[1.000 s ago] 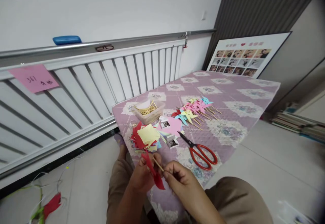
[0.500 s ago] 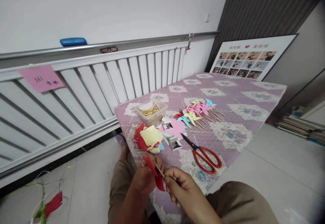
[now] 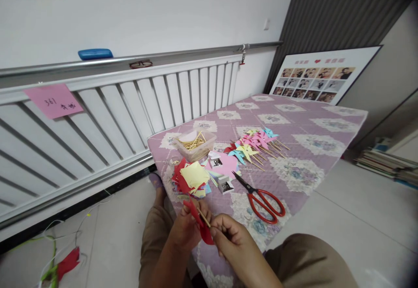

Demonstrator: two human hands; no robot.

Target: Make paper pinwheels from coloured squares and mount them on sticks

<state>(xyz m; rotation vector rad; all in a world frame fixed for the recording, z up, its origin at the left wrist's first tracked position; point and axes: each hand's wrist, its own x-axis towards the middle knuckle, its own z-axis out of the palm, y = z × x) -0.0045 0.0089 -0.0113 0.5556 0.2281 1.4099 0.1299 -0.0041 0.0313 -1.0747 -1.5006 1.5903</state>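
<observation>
A red paper pinwheel is held over the near edge of the table, with my left hand closed around its far side. My right hand pinches the end of a thin wooden stick, which lies against the pinwheel. The join between stick and paper is partly hidden by my fingers. Just beyond my hands lies a stack of red, yellow and blue paper pieces. Two small white boxes of metal pins, the nearer box and the farther box, stand beside it.
Red-handled scissors lie open to the right. Behind the paper stands a plastic tub of wooden sticks. Several finished pinwheels are piled farther back. A white radiator runs along the table's left side.
My hands have barely moved. The red pinwheel's lower blade has shifted slightly right, and my right fingers have moved a little on the stick end.
</observation>
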